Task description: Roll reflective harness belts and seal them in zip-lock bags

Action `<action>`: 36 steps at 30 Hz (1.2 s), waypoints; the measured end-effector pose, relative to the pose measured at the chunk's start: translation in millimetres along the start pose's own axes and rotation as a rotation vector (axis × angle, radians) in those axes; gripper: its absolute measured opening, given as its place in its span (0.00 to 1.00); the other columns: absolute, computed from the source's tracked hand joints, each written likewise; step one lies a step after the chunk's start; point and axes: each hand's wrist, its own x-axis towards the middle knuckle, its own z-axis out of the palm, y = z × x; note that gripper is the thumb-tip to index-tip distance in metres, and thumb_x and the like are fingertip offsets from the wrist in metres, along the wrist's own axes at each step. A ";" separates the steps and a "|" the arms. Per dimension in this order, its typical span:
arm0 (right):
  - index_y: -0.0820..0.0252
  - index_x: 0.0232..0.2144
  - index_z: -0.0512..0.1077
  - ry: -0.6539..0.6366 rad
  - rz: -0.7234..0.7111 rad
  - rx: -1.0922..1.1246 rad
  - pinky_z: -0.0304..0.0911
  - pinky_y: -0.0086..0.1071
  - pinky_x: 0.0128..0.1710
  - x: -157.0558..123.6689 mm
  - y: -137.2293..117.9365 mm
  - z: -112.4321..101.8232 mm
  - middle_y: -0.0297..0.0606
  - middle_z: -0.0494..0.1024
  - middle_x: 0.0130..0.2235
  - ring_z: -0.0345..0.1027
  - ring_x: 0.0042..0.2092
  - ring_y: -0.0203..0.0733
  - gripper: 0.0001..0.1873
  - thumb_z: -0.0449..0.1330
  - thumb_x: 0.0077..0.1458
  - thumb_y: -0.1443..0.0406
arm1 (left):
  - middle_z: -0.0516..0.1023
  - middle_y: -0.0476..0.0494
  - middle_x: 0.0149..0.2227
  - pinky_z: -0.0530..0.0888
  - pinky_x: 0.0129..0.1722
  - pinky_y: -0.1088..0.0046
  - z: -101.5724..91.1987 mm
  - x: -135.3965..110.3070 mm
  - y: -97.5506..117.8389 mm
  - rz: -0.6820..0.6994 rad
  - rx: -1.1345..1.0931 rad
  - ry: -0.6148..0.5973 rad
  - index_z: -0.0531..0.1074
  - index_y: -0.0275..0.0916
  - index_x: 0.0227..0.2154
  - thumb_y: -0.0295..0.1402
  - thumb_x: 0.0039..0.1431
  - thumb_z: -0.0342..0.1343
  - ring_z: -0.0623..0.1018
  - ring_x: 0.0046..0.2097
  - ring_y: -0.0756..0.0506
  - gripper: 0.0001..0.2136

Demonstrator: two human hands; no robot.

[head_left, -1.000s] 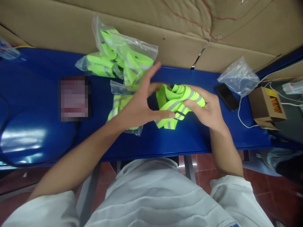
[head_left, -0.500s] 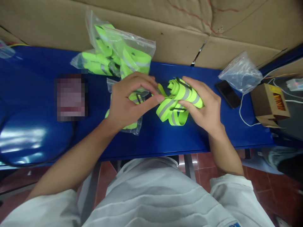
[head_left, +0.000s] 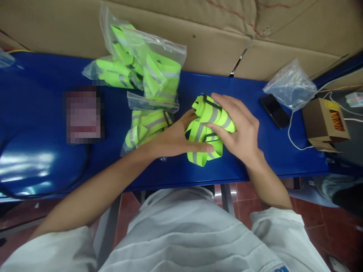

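A bundle of neon-yellow reflective strap [head_left: 200, 133], with grey stripes and black buckles, is gathered between my two hands above the blue table. My right hand [head_left: 239, 126] grips its rolled upper part from the right, thumb across the front. On the left side, my left hand [head_left: 184, 138] closes around the lower loops, its thumb laid over them and its other fingers mostly behind the strap. Just left of that hand, a clear zip bag [head_left: 146, 122] with a similar strap inside lies partly under my forearm.
More bagged yellow straps [head_left: 161, 73] are piled at the back against the cardboard wall [head_left: 210, 49]. To the right are a black phone [head_left: 274, 110], a clear plastic bag [head_left: 293, 85], a small cardboard box [head_left: 324, 122] and a white cable. A blurred-out box [head_left: 84, 115] sits on the left.
My left hand has moved right and down, from pinching a strap end to closing around the lower loops. The bundle is more gathered and has shifted slightly left in my right hand.
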 end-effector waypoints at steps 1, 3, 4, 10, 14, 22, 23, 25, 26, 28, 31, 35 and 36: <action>0.46 0.65 0.68 -0.022 0.017 0.014 0.67 0.46 0.66 -0.5 -1.6 0.5 0.36 0.77 0.61 0.71 0.63 0.50 0.27 0.62 0.67 0.52 | 0.80 0.39 0.55 0.77 0.58 0.57 2.8 0.2 -0.9 0.015 -0.016 0.037 0.73 0.41 0.59 0.49 0.45 0.75 0.79 0.57 0.34 0.38; 0.40 0.67 0.67 -0.082 0.097 0.069 0.65 0.48 0.67 -1.2 -5.8 0.2 0.32 0.75 0.63 0.69 0.65 0.53 0.28 0.61 0.67 0.50 | 0.81 0.39 0.55 0.76 0.59 0.58 8.3 0.9 -4.1 0.030 -0.098 0.065 0.73 0.41 0.58 0.47 0.49 0.74 0.80 0.57 0.36 0.35; 0.38 0.67 0.67 -0.111 0.143 0.093 0.65 0.49 0.68 -1.2 -8.0 -0.4 0.31 0.74 0.63 0.67 0.66 0.54 0.29 0.62 0.66 0.49 | 0.82 0.39 0.53 0.77 0.58 0.59 10.6 1.0 -5.8 0.032 -0.152 0.059 0.74 0.40 0.56 0.46 0.50 0.74 0.80 0.55 0.37 0.32; 0.40 0.63 0.71 -0.090 0.150 0.174 0.66 0.47 0.67 2.1 -13.7 -2.3 0.33 0.77 0.61 0.70 0.63 0.53 0.26 0.64 0.65 0.51 | 0.84 0.42 0.45 0.82 0.47 0.62 25.6 -3.6 -7.9 -0.084 -0.319 -0.034 0.79 0.38 0.48 0.44 0.50 0.74 0.82 0.50 0.37 0.24; 0.44 0.63 0.73 -0.060 0.120 0.212 0.64 0.45 0.67 4.4 -12.7 -1.7 0.34 0.77 0.60 0.69 0.63 0.51 0.25 0.64 0.65 0.53 | 0.84 0.42 0.46 0.82 0.49 0.62 40.8 -7.6 -6.0 -0.124 -0.613 -0.014 0.79 0.38 0.48 0.41 0.47 0.76 0.83 0.49 0.39 0.26; 0.52 0.49 0.80 -0.180 0.561 0.559 0.78 0.40 0.46 1.1 -8.2 -4.4 0.35 0.84 0.45 0.80 0.46 0.48 0.23 0.66 0.60 0.45 | 0.83 0.43 0.34 0.81 0.39 0.71 24.8 -9.3 0.2 -0.299 -0.667 -0.424 0.80 0.34 0.39 0.34 0.51 0.75 0.83 0.36 0.46 0.15; 0.53 0.47 0.81 -0.191 0.618 0.646 0.79 0.40 0.44 0.8 -6.4 -4.6 0.35 0.85 0.43 0.81 0.44 0.48 0.23 0.66 0.60 0.45 | 0.84 0.43 0.34 0.81 0.38 0.71 22.6 -9.2 0.3 -0.290 -0.621 -0.458 0.80 0.35 0.38 0.36 0.53 0.74 0.83 0.37 0.46 0.14; 0.55 0.45 0.81 -0.232 0.752 0.851 0.79 0.42 0.44 1.2 -2.1 -5.2 0.36 0.85 0.41 0.82 0.43 0.49 0.23 0.65 0.60 0.45 | 0.84 0.43 0.33 0.80 0.39 0.73 19.5 -9.0 0.1 -0.207 -0.505 -0.480 0.80 0.35 0.35 0.38 0.58 0.70 0.83 0.37 0.46 0.11; 0.55 0.45 0.81 -0.267 0.815 0.953 0.80 0.43 0.44 1.6 0.1 -5.5 0.37 0.85 0.40 0.82 0.43 0.50 0.24 0.65 0.60 0.44 | 0.84 0.43 0.34 0.79 0.40 0.73 18.5 -8.8 -0.3 -0.145 -0.442 -0.475 0.80 0.35 0.33 0.39 0.61 0.67 0.83 0.39 0.46 0.10; 0.56 0.46 0.81 -0.348 0.896 1.103 0.80 0.45 0.44 2.3 4.3 -5.4 0.38 0.86 0.40 0.82 0.44 0.52 0.26 0.65 0.59 0.43 | 0.84 0.43 0.36 0.78 0.43 0.74 16.7 -8.6 -1.8 -0.015 -0.326 -0.447 0.79 0.36 0.31 0.39 0.65 0.63 0.83 0.41 0.46 0.11; 0.55 0.48 0.81 -0.469 0.926 1.139 0.80 0.44 0.41 1.2 9.1 -0.2 0.39 0.86 0.38 0.82 0.43 0.53 0.29 0.63 0.59 0.40 | 0.84 0.44 0.36 0.78 0.45 0.73 14.6 -8.7 -6.5 0.124 -0.186 -0.399 0.79 0.37 0.32 0.38 0.68 0.58 0.82 0.41 0.47 0.11; 0.57 0.46 0.80 -0.420 0.857 0.967 0.78 0.38 0.39 -2.5 11.7 14.9 0.38 0.85 0.40 0.81 0.42 0.47 0.28 0.65 0.59 0.41 | 0.83 0.42 0.36 0.78 0.46 0.70 13.5 -9.3 -11.5 0.172 -0.132 -0.416 0.80 0.38 0.36 0.41 0.69 0.57 0.82 0.41 0.45 0.13; 0.56 0.46 0.79 -0.335 0.804 0.884 0.78 0.35 0.40 -3.0 11.8 17.5 0.37 0.85 0.42 0.80 0.42 0.45 0.27 0.67 0.57 0.42 | 0.83 0.42 0.36 0.78 0.44 0.71 13.1 -9.3 -11.4 0.142 -0.146 -0.415 0.80 0.37 0.39 0.42 0.69 0.56 0.82 0.40 0.45 0.14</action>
